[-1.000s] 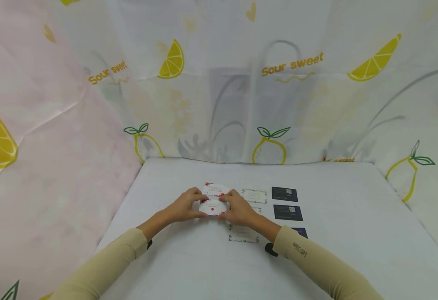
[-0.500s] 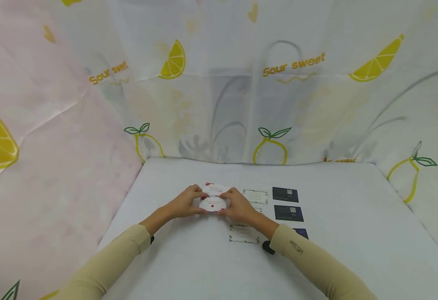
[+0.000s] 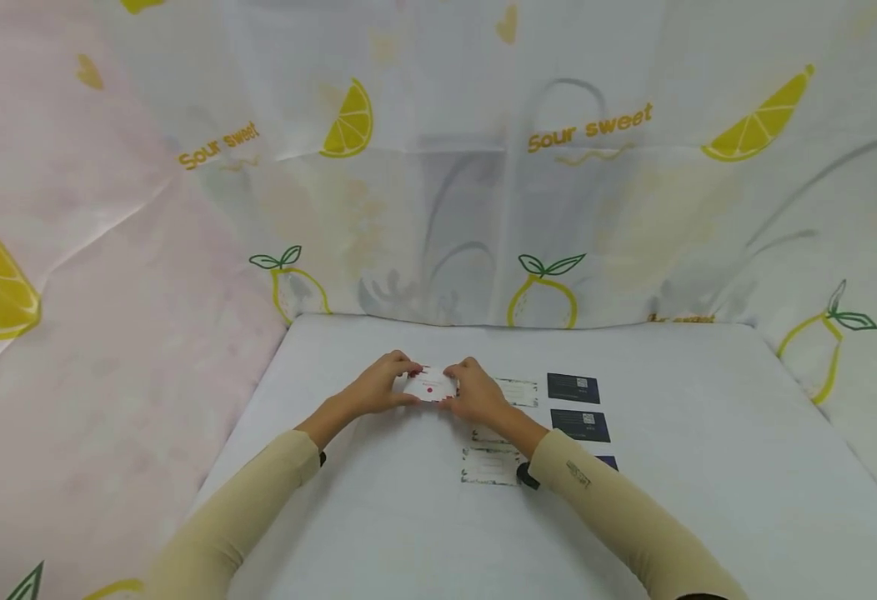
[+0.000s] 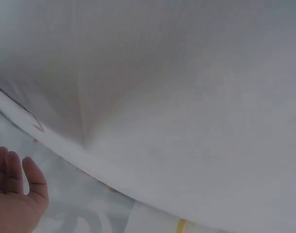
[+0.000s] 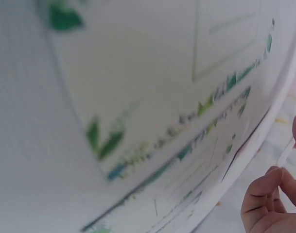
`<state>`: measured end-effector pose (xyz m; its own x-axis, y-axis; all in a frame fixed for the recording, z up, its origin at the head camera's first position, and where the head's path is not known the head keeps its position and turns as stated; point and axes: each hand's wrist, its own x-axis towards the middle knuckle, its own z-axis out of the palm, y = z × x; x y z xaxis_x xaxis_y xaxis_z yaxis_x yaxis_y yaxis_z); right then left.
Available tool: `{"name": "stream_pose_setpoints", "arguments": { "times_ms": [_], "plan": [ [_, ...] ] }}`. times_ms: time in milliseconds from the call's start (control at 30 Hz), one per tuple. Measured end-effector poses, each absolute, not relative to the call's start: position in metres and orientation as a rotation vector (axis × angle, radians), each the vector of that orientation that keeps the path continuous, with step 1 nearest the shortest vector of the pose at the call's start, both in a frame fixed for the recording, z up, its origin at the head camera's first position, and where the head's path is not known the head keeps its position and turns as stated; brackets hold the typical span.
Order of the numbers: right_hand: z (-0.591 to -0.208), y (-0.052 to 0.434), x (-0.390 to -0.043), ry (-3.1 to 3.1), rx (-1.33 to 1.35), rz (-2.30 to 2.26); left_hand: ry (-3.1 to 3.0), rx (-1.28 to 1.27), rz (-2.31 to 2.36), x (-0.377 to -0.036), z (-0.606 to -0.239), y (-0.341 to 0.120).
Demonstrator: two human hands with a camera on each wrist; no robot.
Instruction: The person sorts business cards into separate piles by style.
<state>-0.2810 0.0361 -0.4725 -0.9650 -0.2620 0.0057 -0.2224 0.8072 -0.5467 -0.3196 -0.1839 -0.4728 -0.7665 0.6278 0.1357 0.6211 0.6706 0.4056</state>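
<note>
Both the left hand [image 3: 378, 390] and the right hand [image 3: 478, 397] pinch one red-dotted white card [image 3: 431, 387] by its ends, just left of the green-bordered cards [image 3: 489, 465].

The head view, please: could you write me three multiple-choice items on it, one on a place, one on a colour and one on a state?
1. Where do the dark cards lie?
A. at the table's left edge
B. right of the green-bordered cards
C. on the curtain

2. What colour is the dot on the held card?
A. red
B. blue
C. black

3. How is that card held?
A. by the left hand alone
B. by nobody
C. between the left hand and the right hand

Answers: 1 B, they form the rightmost column; 2 A, a red spot marks its white face; 3 C, fingers of both hands pinch its ends.
</note>
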Motion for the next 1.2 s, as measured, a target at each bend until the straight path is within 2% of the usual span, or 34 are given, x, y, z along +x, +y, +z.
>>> {"name": "stream_pose_setpoints", "arguments": {
  "times_ms": [267,733,1200],
  "plan": [
    [-0.473,0.036,-0.301,2.946,-0.300,-0.774,2.835,1.017,0.654,-0.342,-0.479,-0.174],
    [-0.476,0.033,-0.316,2.926,-0.250,-0.733,2.816,0.765,0.472,-0.356,-0.477,-0.158],
    [-0.482,0.027,-0.318,2.872,-0.142,-0.706,2.741,0.777,0.490,-0.360,-0.475,-0.155]
  ]
}}
